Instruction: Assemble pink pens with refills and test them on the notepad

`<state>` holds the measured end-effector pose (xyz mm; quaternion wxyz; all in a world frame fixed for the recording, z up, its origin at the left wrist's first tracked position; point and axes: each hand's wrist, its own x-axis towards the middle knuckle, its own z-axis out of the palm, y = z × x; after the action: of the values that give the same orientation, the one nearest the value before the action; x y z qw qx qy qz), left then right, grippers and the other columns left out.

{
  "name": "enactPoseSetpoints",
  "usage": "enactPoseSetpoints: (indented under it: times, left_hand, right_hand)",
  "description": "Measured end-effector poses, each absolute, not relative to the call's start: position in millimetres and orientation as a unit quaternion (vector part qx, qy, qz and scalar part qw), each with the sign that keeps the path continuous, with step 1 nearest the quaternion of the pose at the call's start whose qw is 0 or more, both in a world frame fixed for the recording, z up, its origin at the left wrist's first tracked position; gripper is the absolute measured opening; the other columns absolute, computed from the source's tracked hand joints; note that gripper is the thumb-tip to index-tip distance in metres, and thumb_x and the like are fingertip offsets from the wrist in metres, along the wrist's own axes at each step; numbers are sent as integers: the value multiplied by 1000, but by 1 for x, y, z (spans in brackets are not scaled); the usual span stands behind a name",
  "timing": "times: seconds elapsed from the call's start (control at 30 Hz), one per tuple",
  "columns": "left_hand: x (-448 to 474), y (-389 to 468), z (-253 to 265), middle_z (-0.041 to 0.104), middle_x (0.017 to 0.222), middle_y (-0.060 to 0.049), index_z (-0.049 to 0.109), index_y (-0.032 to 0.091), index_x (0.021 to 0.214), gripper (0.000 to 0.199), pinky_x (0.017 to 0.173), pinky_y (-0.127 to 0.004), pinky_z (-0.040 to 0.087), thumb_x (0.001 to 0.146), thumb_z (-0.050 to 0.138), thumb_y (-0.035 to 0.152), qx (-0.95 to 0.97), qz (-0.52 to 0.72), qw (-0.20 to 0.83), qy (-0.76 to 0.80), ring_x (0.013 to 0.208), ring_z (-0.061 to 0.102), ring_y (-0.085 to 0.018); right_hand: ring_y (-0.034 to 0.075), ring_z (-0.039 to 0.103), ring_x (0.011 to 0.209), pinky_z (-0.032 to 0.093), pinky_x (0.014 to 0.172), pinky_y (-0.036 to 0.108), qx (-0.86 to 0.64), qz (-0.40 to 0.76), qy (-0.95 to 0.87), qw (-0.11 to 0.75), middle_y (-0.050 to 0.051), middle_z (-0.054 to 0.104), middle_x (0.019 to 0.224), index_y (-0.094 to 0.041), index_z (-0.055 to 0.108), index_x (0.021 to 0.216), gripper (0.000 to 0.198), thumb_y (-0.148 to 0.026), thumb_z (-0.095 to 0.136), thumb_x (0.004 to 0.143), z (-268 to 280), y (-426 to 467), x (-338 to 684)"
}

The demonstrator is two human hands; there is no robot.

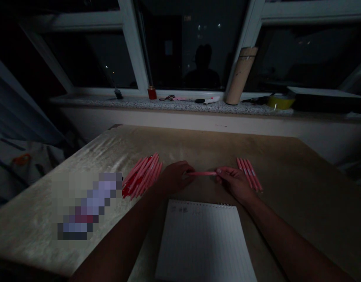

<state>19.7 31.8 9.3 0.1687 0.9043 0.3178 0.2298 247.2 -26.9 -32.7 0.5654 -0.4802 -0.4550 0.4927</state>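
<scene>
A slim pink stick, a pen or pencil (202, 173), lies level between my two hands above the table. My right hand (231, 180) pinches its right end between thumb and fingers. Its left end is at the curled fingers of my left hand (176, 178), which close around it; shadow hides part of that grip. Left of my left hand lies a loose pile of similar pink sticks (143, 174) with bright red showing among them. Close beyond my right hand, several more pink sticks (249, 174) lie side by side in a slanted row.
A spiral-bound lined notepad (205, 243) lies in front of me, between my forearms. A pixelated, blurred object (92, 203) is on the table (180, 141) at left. Along the windowsill stand a red jar (152, 93), a tall cardboard tube (241, 76) and yellow tape (280, 102).
</scene>
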Motion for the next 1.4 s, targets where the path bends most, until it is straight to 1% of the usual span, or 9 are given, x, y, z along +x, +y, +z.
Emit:
enactPoseSetpoints:
  times: [0.2,0.43,0.57,0.73,0.87,1.07,1.17,1.27,1.4]
  left_hand:
    - [21,29,10,61,82,-4,62,15,90,27,65,-23,37,86,46,37,896,249,204,305,73,53,-13]
    - [20,31,8,59,75,-2,60,15,84,35,60,-22,35,90,37,40,879,261,218,333,66,50,-11]
    - [23,30,4,59,75,-1,59,15,84,35,60,-22,35,90,36,41,869,264,228,351,67,51,-11]
    - [24,32,-1,59,76,-2,59,15,85,33,60,-22,36,89,38,39,864,261,240,357,69,52,-12]
    - [23,35,-3,59,75,-2,60,14,85,34,60,-22,37,88,38,40,859,261,252,360,68,51,-12]
    - [24,36,-6,58,72,-1,61,14,86,32,59,-21,37,87,42,40,848,276,269,363,65,51,-11]
    - [24,35,-5,58,71,-1,61,14,87,31,59,-21,38,86,43,40,840,289,276,367,64,50,-10]
    - [25,34,-4,58,71,-1,60,14,90,30,58,-20,38,85,46,39,824,302,302,372,64,50,-10]
    - [27,31,-3,59,73,-1,61,14,92,28,59,-21,40,82,51,39,803,324,324,380,65,51,-11]
  right_hand:
    - [10,49,50,36,51,23,-471,514,-420,582,0,60,56,-15,67,73,23,-38,68,72,-33,-26,248]
    - [11,49,47,36,48,25,-455,530,-396,596,0,58,49,-16,65,65,27,-43,70,68,-24,-26,244]
    - [11,49,47,37,50,25,-457,527,-402,593,0,58,49,-15,65,67,29,-44,68,70,-25,-26,245]
    - [12,51,47,38,49,24,-452,533,-382,605,0,59,50,-15,66,71,25,-40,67,71,-26,-26,246]
    - [14,54,48,42,51,28,-437,541,-360,622,3,63,57,-16,66,77,26,-41,62,75,-27,-24,248]
    - [19,62,60,47,63,34,-427,559,-378,601,6,67,67,-19,65,85,29,-43,49,83,-25,-24,253]
    - [21,64,66,48,70,37,-413,597,-359,586,7,70,73,-20,64,92,36,-45,40,86,-20,-27,252]
    - [22,65,70,47,74,40,-388,634,-345,573,9,71,81,-19,62,103,44,-48,33,88,-15,-31,250]
    - [23,65,77,46,76,43,-369,667,-374,528,13,69,99,-20,54,118,57,-55,21,89,-12,-35,249]
